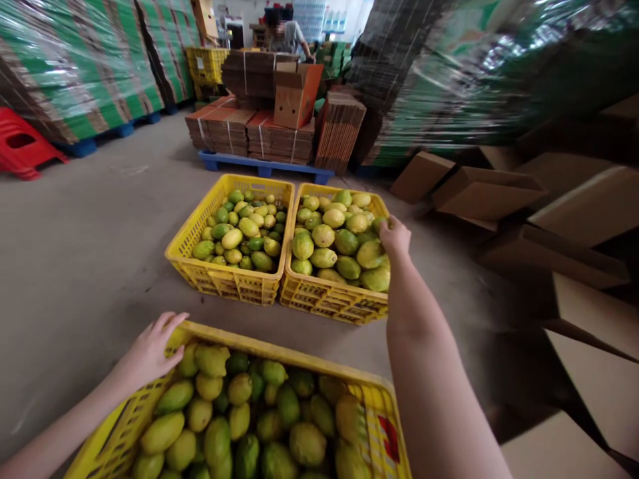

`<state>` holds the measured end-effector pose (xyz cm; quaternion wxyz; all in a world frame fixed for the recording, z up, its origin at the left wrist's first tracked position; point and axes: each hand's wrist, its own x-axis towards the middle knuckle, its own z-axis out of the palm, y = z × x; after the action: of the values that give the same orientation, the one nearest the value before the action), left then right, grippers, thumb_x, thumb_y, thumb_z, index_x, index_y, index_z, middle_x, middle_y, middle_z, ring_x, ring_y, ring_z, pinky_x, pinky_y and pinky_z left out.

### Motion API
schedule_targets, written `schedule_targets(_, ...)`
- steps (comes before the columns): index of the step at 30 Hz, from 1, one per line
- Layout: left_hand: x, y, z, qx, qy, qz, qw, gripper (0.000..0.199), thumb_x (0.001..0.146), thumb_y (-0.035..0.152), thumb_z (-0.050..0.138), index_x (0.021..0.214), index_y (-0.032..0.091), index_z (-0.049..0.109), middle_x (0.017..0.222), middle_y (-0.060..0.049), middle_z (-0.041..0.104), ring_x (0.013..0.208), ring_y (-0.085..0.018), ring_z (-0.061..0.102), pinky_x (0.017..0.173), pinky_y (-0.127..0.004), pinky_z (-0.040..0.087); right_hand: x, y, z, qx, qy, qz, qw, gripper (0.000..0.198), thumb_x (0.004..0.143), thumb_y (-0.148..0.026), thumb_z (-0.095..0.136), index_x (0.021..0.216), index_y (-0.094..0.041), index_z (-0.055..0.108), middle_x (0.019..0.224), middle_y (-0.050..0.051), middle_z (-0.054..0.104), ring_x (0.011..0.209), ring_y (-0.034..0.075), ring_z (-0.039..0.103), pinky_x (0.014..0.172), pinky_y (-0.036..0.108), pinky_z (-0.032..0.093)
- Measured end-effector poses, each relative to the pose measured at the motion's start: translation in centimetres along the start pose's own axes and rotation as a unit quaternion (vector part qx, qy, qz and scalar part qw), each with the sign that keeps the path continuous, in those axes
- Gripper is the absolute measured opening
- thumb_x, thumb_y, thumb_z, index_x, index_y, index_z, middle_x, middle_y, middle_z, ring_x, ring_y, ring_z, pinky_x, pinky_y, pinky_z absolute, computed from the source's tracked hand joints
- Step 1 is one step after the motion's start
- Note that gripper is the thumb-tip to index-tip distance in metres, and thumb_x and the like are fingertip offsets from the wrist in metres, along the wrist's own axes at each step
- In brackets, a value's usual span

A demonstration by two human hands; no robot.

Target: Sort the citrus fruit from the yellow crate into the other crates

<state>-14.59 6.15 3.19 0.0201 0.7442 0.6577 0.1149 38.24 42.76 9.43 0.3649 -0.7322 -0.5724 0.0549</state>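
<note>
Green-yellow lemons (239, 388) fill the near yellow crate (279, 352) right below me. My left hand (152, 349) is over that crate's far left corner, fingers apart and nothing in them. My right arm reaches forward to the far right crate (332, 296), which is heaped with larger lemons (346, 242). At its right side my right hand (396, 235) is closed on a green lemon (379, 225), partly covered by the fingers. Beside it, touching or almost touching, stands the far left crate (224, 279), holding smaller lemons (248, 227).
Open cardboard boxes (486, 193) crowd the right side. Behind the crates, a blue pallet (264, 166) carries flattened cartons (279, 142). Wrapped green stacks (94, 66) line the left, near a red stool (24, 143). A person (289, 36) bends at the back.
</note>
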Motion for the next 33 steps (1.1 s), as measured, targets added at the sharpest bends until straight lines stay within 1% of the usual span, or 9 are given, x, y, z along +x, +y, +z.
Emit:
schedule_targets(5, 0.2, 0.2, -0.5, 0.008, -0.018, -0.008, 1.000, 0.050, 0.090, 0.041, 0.045, 0.133, 0.018, 0.055, 0.119, -0.016, 0.065, 0.099, -0.031, 0.074, 0.085, -0.040, 0.060, -0.5, 0.5, -0.4, 0.012, 0.011, 0.063, 0.998, 0.046, 0.093, -0.029, 0.042, 0.121, -0.009, 0.072, 0.118, 0.023, 0.074, 0.116, 0.036, 0.065, 0.102, 0.048, 0.047)
schedule_targets(9, 0.0, 0.0, -0.1, 0.007, -0.020, -0.007, 1.000, 0.052, 0.090, 0.040, 0.044, 0.135, 0.017, 0.053, 0.121, -0.016, 0.064, 0.102, -0.031, 0.072, 0.089, -0.041, 0.059, -1.4, -0.2, -1.5, 0.034, 0.010, 0.063, 0.997, 0.046, 0.094, -0.032, 0.041, 0.121, -0.011, 0.071, 0.121, 0.019, 0.073, 0.120, 0.033, 0.064, 0.106, 0.046, 0.046)
schedule_targets(12, 0.1, 0.0, 0.0, 0.001, -0.031, -0.016, 0.999, 0.053, 0.090, 0.038, 0.043, 0.136, 0.015, 0.052, 0.123, -0.017, 0.062, 0.101, -0.031, 0.072, 0.089, -0.042, 0.058, -3.9, -0.7, -3.1, 0.037, 0.020, 0.051, 0.998, 0.049, 0.095, -0.032, 0.038, 0.130, -0.009, 0.064, 0.133, 0.021, 0.067, 0.129, 0.031, 0.059, 0.111, 0.046, 0.042)
schedule_targets(15, 0.3, 0.2, -0.8, -0.011, -0.059, -0.026, 0.998, 0.051, 0.088, 0.036, 0.045, 0.136, 0.017, 0.052, 0.125, -0.016, 0.061, 0.102, -0.030, 0.071, 0.092, -0.042, 0.056, -10.2, -0.1, -5.4, 0.035, 0.036, 0.033, 0.998, 0.049, 0.094, -0.032, 0.037, 0.133, -0.011, 0.057, 0.136, 0.021, 0.062, 0.130, 0.030, 0.057, 0.112, 0.049, 0.041)
schedule_targets(18, 0.7, 0.3, -2.1, -0.020, -0.099, -0.035, 0.994, 0.055, 0.086, 0.034, 0.050, 0.139, 0.016, 0.050, 0.131, -0.017, 0.058, 0.111, -0.032, 0.067, 0.098, -0.044, 0.053, -20.3, 1.4, -9.1, 0.042, 0.040, -0.054, 0.997, 0.044, 0.092, -0.038, 0.043, 0.126, -0.016, 0.058, 0.131, 0.019, 0.060, 0.127, 0.032, 0.056, 0.106, 0.051, 0.046)
schedule_targets(21, 1.2, 0.3, -3.0, -0.012, -0.130, -0.050, 0.990, 0.061, 0.085, 0.033, 0.054, 0.143, 0.015, 0.047, 0.134, -0.018, 0.055, 0.116, -0.033, 0.064, 0.103, -0.045, 0.050, -31.1, 1.9, -13.9, 0.021, -0.023, -0.108, 0.994, 0.036, 0.093, -0.038, 0.045, 0.122, -0.022, 0.059, 0.127, 0.017, 0.059, 0.125, 0.032, 0.056, 0.107, 0.054, 0.044)
schedule_targets(24, 1.6, 0.4, -3.5, 0.003, -0.153, -0.048, 0.987, 0.065, 0.084, 0.034, 0.056, 0.146, 0.016, 0.044, 0.136, -0.017, 0.053, 0.118, -0.034, 0.062, 0.105, -0.044, 0.048, -38.9, 1.2, -17.8, 0.002, -0.132, -0.121, 0.984, 0.027, 0.092, -0.034, 0.050, 0.115, -0.025, 0.063, 0.123, 0.016, 0.061, 0.120, 0.033, 0.057, 0.108, 0.056, 0.044)
schedule_targets(28, 1.6, 0.5, -4.1, 0.016, -0.159, -0.046, 0.986, 0.070, 0.084, 0.036, 0.056, 0.150, 0.016, 0.040, 0.140, -0.018, 0.049, 0.121, -0.035, 0.061, 0.106, -0.043, 0.047, -43.5, -0.1, -19.3, -0.008, -0.290, -0.135, 0.947, 0.017, 0.088, -0.027, 0.056, 0.100, -0.026, 0.068, 0.118, 0.016, 0.066, 0.119, 0.036, 0.057, 0.110, 0.056, 0.040)
schedule_targets(33, 1.4, 0.3, -4.3, 0.008, -0.146, -0.029, 0.989, 0.070, 0.086, 0.036, 0.054, 0.151, 0.016, 0.039, 0.144, -0.019, 0.047, 0.123, -0.035, 0.060, 0.106, -0.044, 0.046, -46.0, -1.8, -17.4, -0.091, -0.392, -0.072, 0.913, 0.012, 0.077, -0.025, 0.076, 0.085, -0.023, 0.069, 0.099, 0.012, 0.071, 0.114, 0.036, 0.061, 0.118, 0.056, 0.028)
